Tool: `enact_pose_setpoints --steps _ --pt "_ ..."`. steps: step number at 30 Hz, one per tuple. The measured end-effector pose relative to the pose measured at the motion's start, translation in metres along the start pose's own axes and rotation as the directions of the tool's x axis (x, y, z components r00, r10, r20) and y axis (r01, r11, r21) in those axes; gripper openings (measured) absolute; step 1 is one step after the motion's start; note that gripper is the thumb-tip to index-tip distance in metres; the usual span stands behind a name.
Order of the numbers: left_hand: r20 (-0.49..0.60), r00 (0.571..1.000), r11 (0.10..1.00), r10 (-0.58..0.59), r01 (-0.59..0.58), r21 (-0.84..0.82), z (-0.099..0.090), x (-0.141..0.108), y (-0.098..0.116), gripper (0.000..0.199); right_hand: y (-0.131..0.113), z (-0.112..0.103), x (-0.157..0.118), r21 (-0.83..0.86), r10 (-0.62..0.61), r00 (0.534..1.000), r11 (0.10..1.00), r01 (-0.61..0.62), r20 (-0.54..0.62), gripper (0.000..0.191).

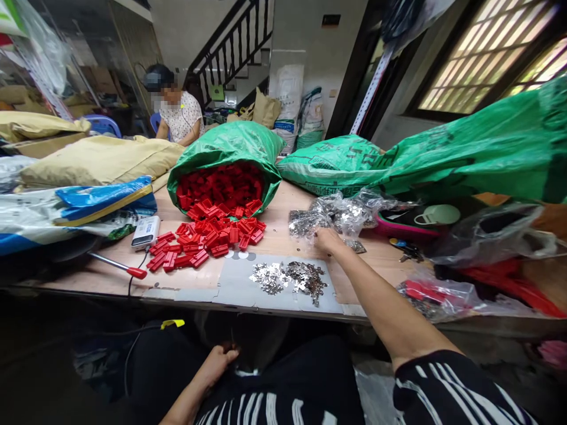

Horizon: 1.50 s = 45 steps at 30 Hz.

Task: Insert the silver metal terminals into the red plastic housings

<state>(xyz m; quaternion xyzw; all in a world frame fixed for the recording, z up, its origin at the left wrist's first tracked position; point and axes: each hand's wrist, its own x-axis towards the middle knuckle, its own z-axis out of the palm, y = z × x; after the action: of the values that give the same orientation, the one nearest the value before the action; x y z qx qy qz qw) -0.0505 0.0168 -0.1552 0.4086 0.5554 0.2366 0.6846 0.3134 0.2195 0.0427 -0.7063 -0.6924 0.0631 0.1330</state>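
My right hand reaches across the table to the edge of a clear plastic bag of small metal parts, its fingers bent at the plastic. Low over my lap, my left hand is closed, thumb against fingers; what it holds is too dark to make out. On a grey sheet lie a pile of bright silver pieces and a darker metal pile. Red plastic pieces spill from a green sack left of the sheet.
A white power bank and a red-tipped lever are at the left. Tan sacks lie behind them. Green sacks, keys and a bag with red items are at the right. A person sits beyond the table.
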Motion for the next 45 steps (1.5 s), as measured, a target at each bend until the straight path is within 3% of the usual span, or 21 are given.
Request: enact_pose_setpoints --steps 3,6,10,12,14,16,20,24,28,34,39,45 --pt "0.001 1.000 1.000 -0.003 0.003 -0.003 0.000 0.000 -0.003 0.043 0.003 -0.008 -0.016 0.008 0.005 1.000 1.000 -0.005 -0.023 0.033" --pt "0.006 1.000 1.000 -0.003 0.003 -0.008 0.000 0.000 -0.004 0.041 0.000 -0.014 -0.049 0.035 -0.009 0.993 0.999 0.014 -0.121 0.048" --pt "0.007 1.000 1.000 0.004 -0.004 -0.025 0.001 0.001 -0.007 0.040 -0.023 -0.010 -0.096 0.139 -0.044 0.910 0.984 0.110 -0.413 0.038" --pt "0.002 1.000 0.999 0.009 -0.009 -0.035 0.001 0.003 -0.009 0.042 -0.039 -0.004 -0.110 0.161 -0.141 0.917 0.963 0.214 -0.373 0.027" --pt "-0.005 1.000 0.999 0.010 -0.010 -0.042 0.001 0.006 -0.012 0.044 -0.052 0.002 -0.116 0.160 -0.270 0.927 0.935 0.317 -0.261 0.021" --pt "-0.013 1.000 0.999 0.004 -0.004 -0.041 -0.001 0.007 -0.016 0.046 -0.056 0.007 -0.118 0.167 -0.318 0.926 0.921 0.353 -0.202 0.021" --pt "-0.019 1.000 0.999 -0.005 0.005 -0.032 -0.006 0.006 -0.020 0.048 -0.042 0.014 -0.124 0.214 -0.201 0.945 0.942 0.259 -0.259 0.024" --pt "0.000 1.000 1.000 -0.005 0.005 -0.028 -0.006 0.003 -0.015 0.047 -0.032 0.023 -0.139 0.279 -0.137 0.966 0.940 0.197 -0.221 0.024" --pt "0.025 1.000 0.999 0.017 -0.016 -0.039 -0.001 0.001 -0.009 0.046 -0.043 0.034 -0.145 0.317 -0.159 0.955 0.919 0.235 -0.249 0.026" --pt "0.016 1.000 0.998 0.022 -0.022 -0.051 0.000 -0.003 -0.005 0.043 -0.054 0.043 -0.127 0.255 -0.279 0.911 0.897 0.360 -0.305 0.023" --pt "0.008 1.000 0.999 0.016 -0.016 -0.051 -0.001 -0.006 -0.003 0.041 -0.051 0.038 -0.123 0.249 -0.312 0.896 0.884 0.395 -0.315 0.024" --pt "0.002 1.000 0.999 0.029 -0.029 -0.036 0.000 -0.005 -0.003 0.044 -0.038 0.018 -0.147 0.332 -0.226 0.937 0.891 0.309 -0.267 0.017"
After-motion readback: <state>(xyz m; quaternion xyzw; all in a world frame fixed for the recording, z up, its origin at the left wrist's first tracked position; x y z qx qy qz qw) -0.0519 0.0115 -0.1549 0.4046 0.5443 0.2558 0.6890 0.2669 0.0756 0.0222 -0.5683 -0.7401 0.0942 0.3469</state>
